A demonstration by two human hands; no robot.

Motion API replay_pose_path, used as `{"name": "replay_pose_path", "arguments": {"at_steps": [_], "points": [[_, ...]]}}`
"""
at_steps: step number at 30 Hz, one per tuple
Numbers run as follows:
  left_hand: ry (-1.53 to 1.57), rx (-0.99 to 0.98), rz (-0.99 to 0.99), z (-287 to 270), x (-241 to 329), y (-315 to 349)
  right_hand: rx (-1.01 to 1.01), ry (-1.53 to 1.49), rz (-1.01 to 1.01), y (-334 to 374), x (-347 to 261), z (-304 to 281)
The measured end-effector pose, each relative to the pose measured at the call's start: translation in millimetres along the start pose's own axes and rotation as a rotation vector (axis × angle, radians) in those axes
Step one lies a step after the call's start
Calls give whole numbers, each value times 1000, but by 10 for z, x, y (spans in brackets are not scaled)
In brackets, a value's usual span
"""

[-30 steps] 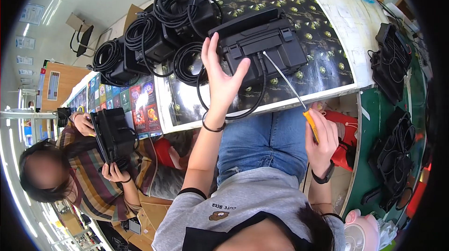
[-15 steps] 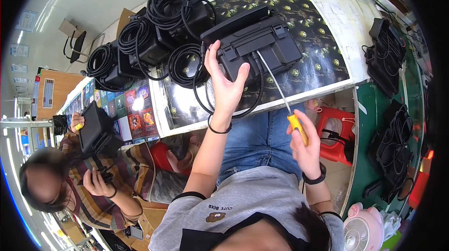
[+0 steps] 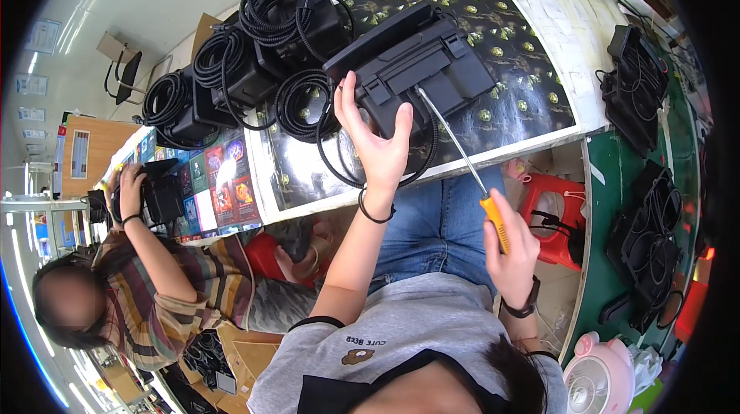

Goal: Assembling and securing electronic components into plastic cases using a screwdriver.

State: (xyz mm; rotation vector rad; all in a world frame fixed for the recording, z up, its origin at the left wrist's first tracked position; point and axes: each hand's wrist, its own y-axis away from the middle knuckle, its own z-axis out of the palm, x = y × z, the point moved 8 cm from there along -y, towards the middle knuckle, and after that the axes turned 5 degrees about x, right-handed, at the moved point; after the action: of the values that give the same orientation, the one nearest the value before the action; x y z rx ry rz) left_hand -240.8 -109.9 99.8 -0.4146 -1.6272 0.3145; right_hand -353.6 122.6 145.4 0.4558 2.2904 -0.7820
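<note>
Since the earlier frame, the co-worker's hands [image 3: 129, 192] have brought a second box [image 3: 164, 200] up to the far left part of the table [image 3: 574, 52], and the screwdriver [image 3: 495, 223] has shifted slightly, its tip nearer the person. Well left of the left fingers, that second box sits by the co-worker's own fingers. Between the two people's fingers stand more black boxes with coils [image 3: 270, 9] on them; another coil [image 3: 297, 109] lies just beside the left fingertips. On the left hand [image 3: 378, 153], thumb and fingers are spread at the near left corner of the box [image 3: 432, 67]; how firmly they hold it cannot be told. Its cable [image 3: 435, 136] loops down behind that hand. Just right of the left thumb, the screwdriver's tip meets the box's front. Its yellow handle is gripped by the right hand [image 3: 515, 260]. Right of those fingers are a red stool [image 3: 569, 192], then black cases [image 3: 636, 94].
</note>
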Motion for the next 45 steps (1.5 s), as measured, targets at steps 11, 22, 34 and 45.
{"name": "replay_pose_path", "arguments": {"at_steps": [11, 22, 34, 45], "points": [[47, 34, -73, -12, -9, 26, -44, 149, -51, 18, -111, 188], [91, 6, -42, -37, 8, 9, -422, -1822, 1126, 568, 547, 906], [281, -49, 75, -536, -54, 305, -23, -1203, 498, -71, 1166, 476], [249, -25, 123, -874, -160, 390, 47, -1135, 495, -514, 742, 1087]]}}
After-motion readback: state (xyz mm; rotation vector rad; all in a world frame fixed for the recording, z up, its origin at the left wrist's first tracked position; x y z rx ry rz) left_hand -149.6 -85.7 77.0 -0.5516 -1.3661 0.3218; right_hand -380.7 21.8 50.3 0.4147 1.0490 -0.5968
